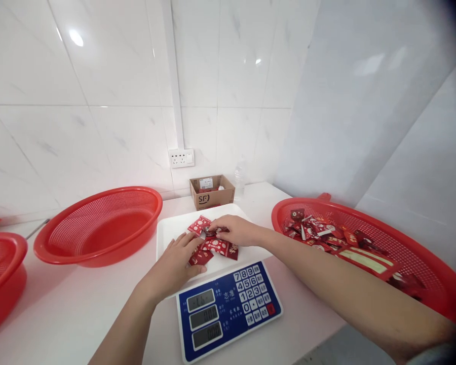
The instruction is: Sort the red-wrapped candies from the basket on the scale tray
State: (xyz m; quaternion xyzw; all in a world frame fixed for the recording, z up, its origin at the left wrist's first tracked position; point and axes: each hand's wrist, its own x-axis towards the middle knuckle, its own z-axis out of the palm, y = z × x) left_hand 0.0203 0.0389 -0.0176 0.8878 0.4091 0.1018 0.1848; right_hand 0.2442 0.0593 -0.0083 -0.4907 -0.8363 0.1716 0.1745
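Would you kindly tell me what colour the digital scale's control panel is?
The digital scale's control panel is blue, seen best in the head view.

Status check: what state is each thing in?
Digital scale: on, digits showing, top reading unclear.
Red packets: loosely piled on the scale's white pan.
Left hand: at the packets' left side, grip unclear.
Right hand: touching the packets, grip unclear.
Right basket: holding packets.
Left baskets: upright, open-topped.
SF carton: open-topped, red contents showing.
Plastic bottle: upright.
Wall socket: nothing plugged in.
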